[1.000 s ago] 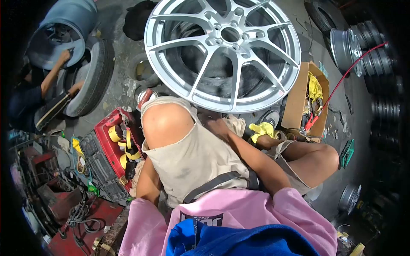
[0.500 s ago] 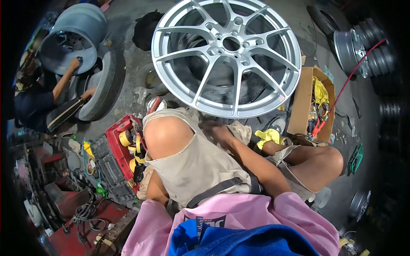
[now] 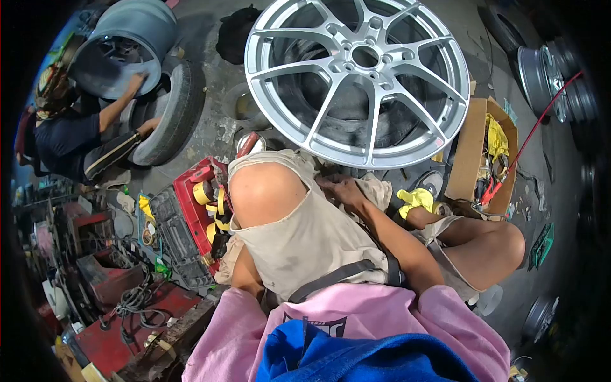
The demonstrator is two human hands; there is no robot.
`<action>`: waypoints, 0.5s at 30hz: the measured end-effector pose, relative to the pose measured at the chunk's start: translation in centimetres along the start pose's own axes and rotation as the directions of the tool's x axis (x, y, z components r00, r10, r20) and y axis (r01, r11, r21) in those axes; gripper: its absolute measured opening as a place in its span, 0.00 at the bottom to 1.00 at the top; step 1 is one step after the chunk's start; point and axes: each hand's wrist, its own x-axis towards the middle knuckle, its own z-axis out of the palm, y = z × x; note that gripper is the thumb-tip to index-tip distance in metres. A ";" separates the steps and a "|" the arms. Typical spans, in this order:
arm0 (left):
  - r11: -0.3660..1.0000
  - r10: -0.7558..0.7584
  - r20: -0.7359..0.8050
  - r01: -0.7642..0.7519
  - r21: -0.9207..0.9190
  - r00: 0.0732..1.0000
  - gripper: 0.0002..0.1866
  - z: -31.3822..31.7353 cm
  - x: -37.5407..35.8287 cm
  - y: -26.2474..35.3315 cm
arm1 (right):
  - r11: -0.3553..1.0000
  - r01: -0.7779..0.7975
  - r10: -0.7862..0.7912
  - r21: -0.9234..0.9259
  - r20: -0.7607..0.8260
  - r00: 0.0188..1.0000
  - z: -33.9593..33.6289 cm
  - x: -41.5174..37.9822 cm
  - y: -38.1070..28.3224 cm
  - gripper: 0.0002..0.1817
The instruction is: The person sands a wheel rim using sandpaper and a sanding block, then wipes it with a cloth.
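The person sat on the floor point(image 3: 210, 127) with knees bent, wearing a pink shirt and beige shorts. The right hand point(image 3: 340, 190) lay palm-down on a beige cloth point(image 3: 375, 190) bunched between the knees, fingers bent loosely over the fabric; whether the grip had closed on it could not be told. The left hand was out of sight behind the left knee point(image 3: 267, 191), only the forearm point(image 3: 245, 277) showing, so its grip could not be told either.

Just beyond the cloth, a silver wheel point(image 3: 359, 79) lay face up on a tire, its near edge close to the right hand. Beside the right leg lay a yellow rag point(image 3: 417, 198), and past it stood a cardboard box point(image 3: 470, 149) holding yellow rags and tools. By the left knee sat a red tray point(image 3: 191, 207) with rolls of yellow tape point(image 3: 202, 192), a dark toolcase point(image 3: 175, 239) next to it.

Far left, another person point(image 3: 70, 137) in a dark shirt had 1 hand on a grey rim point(image 3: 121, 44) resting on a tire point(image 3: 175, 114).
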 end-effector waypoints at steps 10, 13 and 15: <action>1.000 -0.001 0.018 0.001 -0.013 1.000 0.28 -0.4 0.2 0.8 | 0.899 0.187 -0.227 -0.395 -0.056 0.972 -0.7 1.4 3.1 0.23; 1.000 0.000 0.016 0.001 -0.018 1.000 0.28 -0.7 0.1 0.9 | 0.840 0.221 -0.258 -0.495 -0.006 0.966 -0.6 0.3 3.4 0.17; 1.000 -0.003 0.011 0.004 -0.022 1.000 0.28 -1.1 0.1 0.9 | 0.843 0.231 -0.260 -0.486 0.009 0.966 -1.3 1.5 5.6 0.17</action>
